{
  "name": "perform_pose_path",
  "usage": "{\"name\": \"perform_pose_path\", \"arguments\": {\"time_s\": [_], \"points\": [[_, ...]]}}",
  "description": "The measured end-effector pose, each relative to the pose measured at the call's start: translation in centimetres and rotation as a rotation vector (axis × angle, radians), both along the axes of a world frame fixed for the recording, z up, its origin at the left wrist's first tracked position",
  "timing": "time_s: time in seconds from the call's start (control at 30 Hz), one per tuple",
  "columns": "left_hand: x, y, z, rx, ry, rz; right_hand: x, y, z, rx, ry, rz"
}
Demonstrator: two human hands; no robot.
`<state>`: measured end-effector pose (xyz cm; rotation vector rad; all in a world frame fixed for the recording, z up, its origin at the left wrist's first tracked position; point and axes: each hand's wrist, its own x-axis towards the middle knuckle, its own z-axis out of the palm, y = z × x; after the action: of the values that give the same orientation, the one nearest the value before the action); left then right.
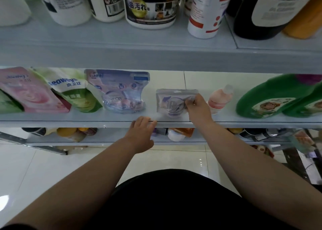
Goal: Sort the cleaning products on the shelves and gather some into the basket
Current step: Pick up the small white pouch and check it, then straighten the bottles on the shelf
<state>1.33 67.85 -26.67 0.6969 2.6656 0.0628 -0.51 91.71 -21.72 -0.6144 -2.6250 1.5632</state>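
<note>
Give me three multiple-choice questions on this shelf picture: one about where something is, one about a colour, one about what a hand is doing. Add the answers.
1. Where does the pink bottle stand?
A. On the top shelf
B. Just right of the purple pouch
C. On the floor

2. What colour are the big jugs at the right end of the middle shelf?
A. Green
B. White
C. Black

3. What is the right hand doing?
A. Hanging free
B. Pinching the purple pouch
C. Lifting a jug

Answers: 1 B, the bottle stands beside the pouch's right edge. 2 A, both jug bodies are green. 3 B, the fingers close on the pouch's right side.
</note>
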Motion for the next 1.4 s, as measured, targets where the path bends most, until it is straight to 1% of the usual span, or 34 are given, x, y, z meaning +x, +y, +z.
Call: {"name": "perform_pose_path", "arguments": {"time_s": [0.17, 0.4, 0.47, 0.53, 0.63, 0.73, 0.83, 0.9, 1.0, 1.17, 1.27, 1.4], "points": [[-0.1, -0.4, -0.6, -0.056, -0.005, -0.032, -1.4, -1.9, -0.6, -0.043, -0.035, -0.027], [-0.1, -1.0, -0.9, -0.036, -0.042, -0.048, -2.0, -2.2, -0.8, -0.038, -0.014, -0.021], [-0.1, -1.0, -0.7, -0.02, -0.059, -0.049, -1.7, -1.8, -0.6, -0.047, -0.038, -0.008], [0.0, -0.9, -0.5, 0.003, -0.058, -0.049, -0.9, -1.1, -0.6, -0.068, -0.103, -0.001], [0.5, -0.3, -0.3, 0.068, -0.016, -0.06, 1.4, 0.8, -0.8, 0.059, -0.2, 0.063], [1.0, 0.9, -0.1, 0.116, 0.003, -0.091, 4.5, 2.9, -0.9, 0.283, -0.271, 0.269], [1.1, 2.9, 0.0, 0.153, -0.063, -0.111, 7.3, 4.9, -1.2, 0.493, -0.31, 0.421], [1.0, 4.7, 0.3, 0.205, -0.111, -0.114, 8.7, 6.3, -1.5, 0.571, -0.303, 0.466], [0.7, 8.4, 1.0, 0.344, -0.168, -0.034, 9.9, 8.7, -1.7, 0.608, -0.312, 0.486], [-0.7, 16.0, 2.2, 0.593, -0.269, 0.252, 10.8, 13.5, -1.5, 0.696, -0.284, 0.549], [-2.1, 20.2, 2.8, 0.659, -0.232, 0.391, 10.9, 16.4, -1.2, 0.717, -0.281, 0.613], [-4.0, 24.0, 3.1, 0.806, -0.161, 0.481, 10.6, 19.6, -0.7, 0.688, -0.25, 0.664]]}}
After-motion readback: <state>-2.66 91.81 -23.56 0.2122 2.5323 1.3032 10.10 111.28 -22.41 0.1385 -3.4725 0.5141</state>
